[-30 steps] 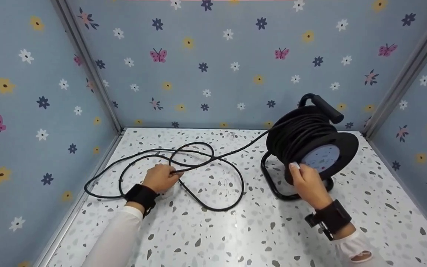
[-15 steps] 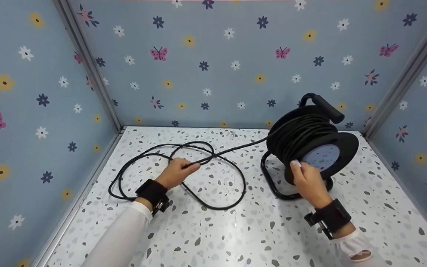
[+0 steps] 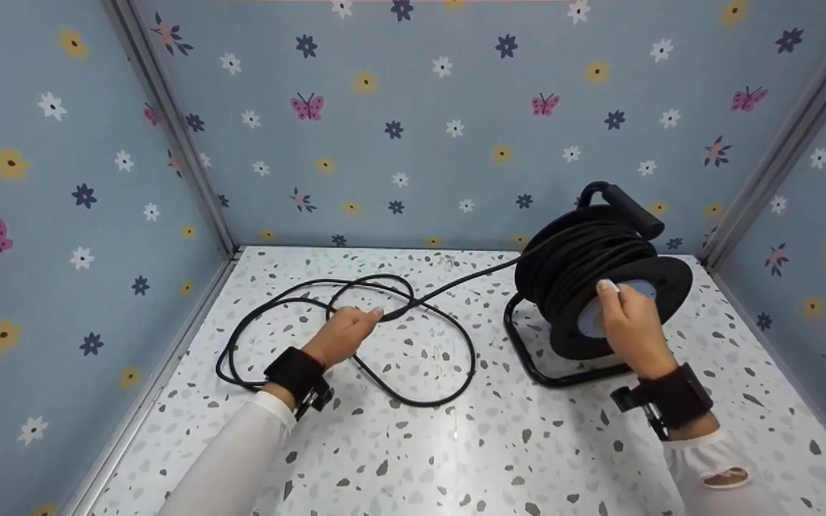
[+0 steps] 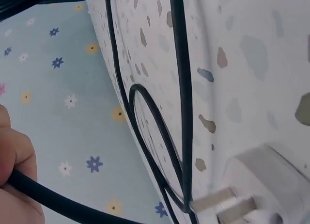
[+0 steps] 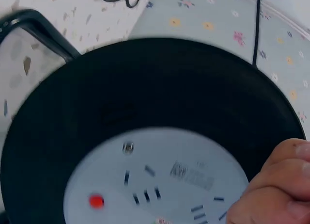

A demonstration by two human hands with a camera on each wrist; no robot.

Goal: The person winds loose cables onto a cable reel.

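Note:
A black cable reel [image 3: 585,261] stands at the right, its drum wound with cable. My right hand [image 3: 632,326] is curled at the reel's front face, by the pale socket disc [image 5: 160,175]; whatever part lies inside the fingers is hidden. A red button [image 5: 96,200] shows on that disc in the right wrist view. From the drum the black cable [image 3: 485,273] runs leftward to my left hand [image 3: 345,335], which grips it, thumb toward the reel. Loose loops spread around that hand. A white plug [image 4: 271,185] with pins appears in the left wrist view.
The reel's tubular stand [image 3: 528,362] rests on the white speckled surface [image 3: 413,459], with a carrying handle [image 3: 632,210] on top. Flower-patterned panels [image 3: 413,143] enclose the back and both sides. A metal rail [image 3: 176,136] runs up the left corner.
My left hand has moved right and slightly up with the cable, drawing the left loop inward. My right hand has shifted up and right across the reel's face.

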